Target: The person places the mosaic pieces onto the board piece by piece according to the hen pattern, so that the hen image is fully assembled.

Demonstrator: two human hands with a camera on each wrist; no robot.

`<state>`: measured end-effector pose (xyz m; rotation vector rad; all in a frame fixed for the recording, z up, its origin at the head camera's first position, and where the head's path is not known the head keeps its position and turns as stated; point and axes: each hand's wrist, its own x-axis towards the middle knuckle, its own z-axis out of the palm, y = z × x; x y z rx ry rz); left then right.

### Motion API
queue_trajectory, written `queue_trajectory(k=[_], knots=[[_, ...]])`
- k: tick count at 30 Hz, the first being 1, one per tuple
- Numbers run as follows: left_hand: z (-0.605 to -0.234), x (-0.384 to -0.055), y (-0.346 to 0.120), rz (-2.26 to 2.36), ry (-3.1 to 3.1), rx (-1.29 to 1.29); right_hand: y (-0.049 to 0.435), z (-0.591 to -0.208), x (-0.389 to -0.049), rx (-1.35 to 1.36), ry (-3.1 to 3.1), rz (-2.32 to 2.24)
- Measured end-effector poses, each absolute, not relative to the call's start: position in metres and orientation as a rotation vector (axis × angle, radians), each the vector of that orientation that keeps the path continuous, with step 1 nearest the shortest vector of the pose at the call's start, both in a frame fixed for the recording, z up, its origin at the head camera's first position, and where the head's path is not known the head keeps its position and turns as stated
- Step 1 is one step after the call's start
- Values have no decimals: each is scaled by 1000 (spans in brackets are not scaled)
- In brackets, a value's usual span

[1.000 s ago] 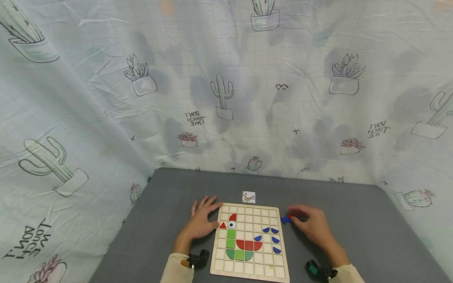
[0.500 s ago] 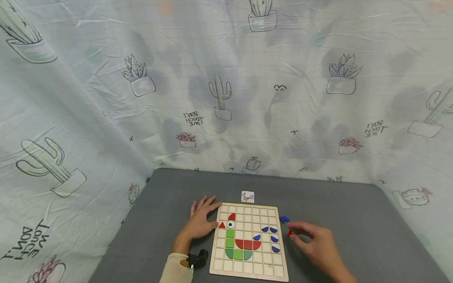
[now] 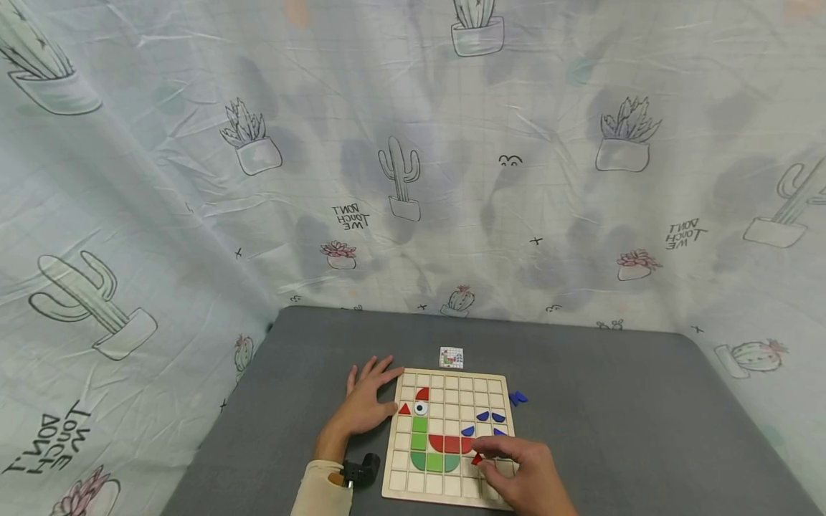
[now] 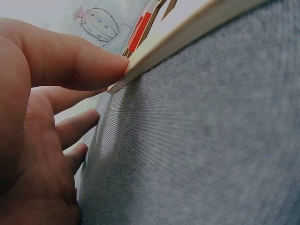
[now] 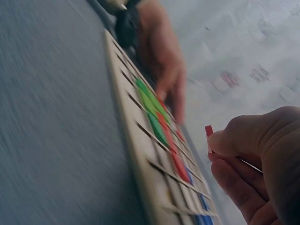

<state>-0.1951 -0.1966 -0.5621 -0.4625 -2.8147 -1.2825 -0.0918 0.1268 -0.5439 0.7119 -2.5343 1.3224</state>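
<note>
My right hand [image 3: 525, 469] pinches a small red triangle piece [image 3: 477, 459] between thumb and fingers, over the lower right of a wooden grid board [image 3: 458, 406]. In the right wrist view the red piece sticks out past the thumb, apart from the board. My left hand [image 3: 363, 407] lies at the board's left edge with fingers spread; the thumb tip touches the rim in the left wrist view. On the board, green squares [image 3: 419, 424], red pieces [image 3: 452, 444], a round eye piece [image 3: 421, 408] and a red triangle [image 3: 404, 409] form a bird-like figure. Several blue half-rounds [image 3: 482, 416] sit at right, partly hidden by my right hand.
Loose blue pieces [image 3: 518, 398] lie on the grey table [image 3: 613, 416] just off the board's right edge. A small pattern card [image 3: 452, 357] lies behind the board. A cactus-print curtain [image 3: 445, 215] hangs at the table's back and sides.
My right hand has taken the red triangle from beside the loose blue pieces and moved it toward me, then left over the board. The left hand stays at the board's edge.
</note>
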Motion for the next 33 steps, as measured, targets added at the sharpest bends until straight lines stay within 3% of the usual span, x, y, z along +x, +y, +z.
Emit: queue_trajectory(k=[9,33], knots=[[-562,-196,-197,-1270,-2815,-476,95,-552,-87,924,-2531,1570],[-563,-196,-198,-1261,-2815,-480,72,-562,-83,1151,-2514,1421]])
